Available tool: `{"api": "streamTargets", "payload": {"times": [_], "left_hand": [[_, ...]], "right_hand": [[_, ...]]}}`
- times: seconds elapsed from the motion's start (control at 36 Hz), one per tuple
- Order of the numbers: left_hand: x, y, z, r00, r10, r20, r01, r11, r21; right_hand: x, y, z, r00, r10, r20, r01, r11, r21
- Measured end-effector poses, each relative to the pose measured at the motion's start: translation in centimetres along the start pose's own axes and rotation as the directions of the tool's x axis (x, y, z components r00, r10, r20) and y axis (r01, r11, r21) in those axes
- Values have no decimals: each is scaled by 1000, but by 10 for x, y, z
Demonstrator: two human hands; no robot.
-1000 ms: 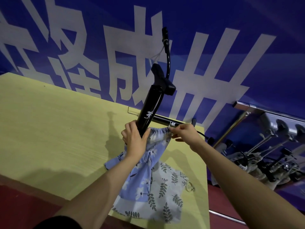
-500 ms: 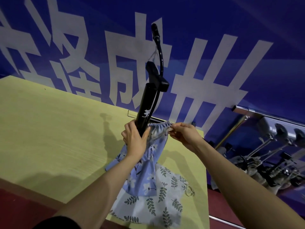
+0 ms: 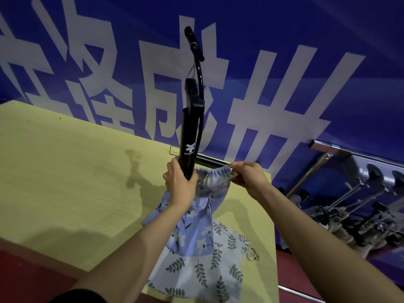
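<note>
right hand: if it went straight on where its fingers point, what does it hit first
Likely the black pump in the left hand, across the floral bag mouth the right hand pinches; depth unclear.

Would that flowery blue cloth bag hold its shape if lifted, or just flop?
Probably flop: the blue bag sags in folds from where the right hand pinches its gathered rim. It looks thin, so likely light. The black pump, gripped by the left hand, would likely weigh it down.

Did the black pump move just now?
Yes. The pump tipped straighter: its top swung left across the white letters, while the left hand kept gripping it at the mouth of the bag.
</note>
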State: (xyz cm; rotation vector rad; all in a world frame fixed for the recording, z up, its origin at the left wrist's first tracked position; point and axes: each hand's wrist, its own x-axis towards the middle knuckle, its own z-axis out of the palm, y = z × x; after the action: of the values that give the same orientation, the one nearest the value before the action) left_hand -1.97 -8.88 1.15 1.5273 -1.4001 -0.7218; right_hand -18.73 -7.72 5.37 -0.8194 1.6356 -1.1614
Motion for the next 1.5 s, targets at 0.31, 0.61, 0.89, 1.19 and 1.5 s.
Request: {"api": "streamTargets", "payload": {"times": [0.31,0.61,0.89,1.19,1.5], "left_hand": [[25,18,-9,990,127,56,-116,979,-170],[40,31,-19,985,150,85,-129,968,-216],[42,9,-17,986,161,-44,-164,984,-69],[38,25,-10,996,54,-70,-63,988,-142],[34,58,-5,997,0,-78,-22,962,-272]], "right_hand": [[-4,10,2,960,-225,167,232,973,-20],[3,43,32,899,-370,232,428,636,-642],[8,32,14,978,-197,64,186,704,-686],[-3,15,8,963,-102,250,247,709,-661],[-2,26,7,965,-188,184,262,619,-740]]}}
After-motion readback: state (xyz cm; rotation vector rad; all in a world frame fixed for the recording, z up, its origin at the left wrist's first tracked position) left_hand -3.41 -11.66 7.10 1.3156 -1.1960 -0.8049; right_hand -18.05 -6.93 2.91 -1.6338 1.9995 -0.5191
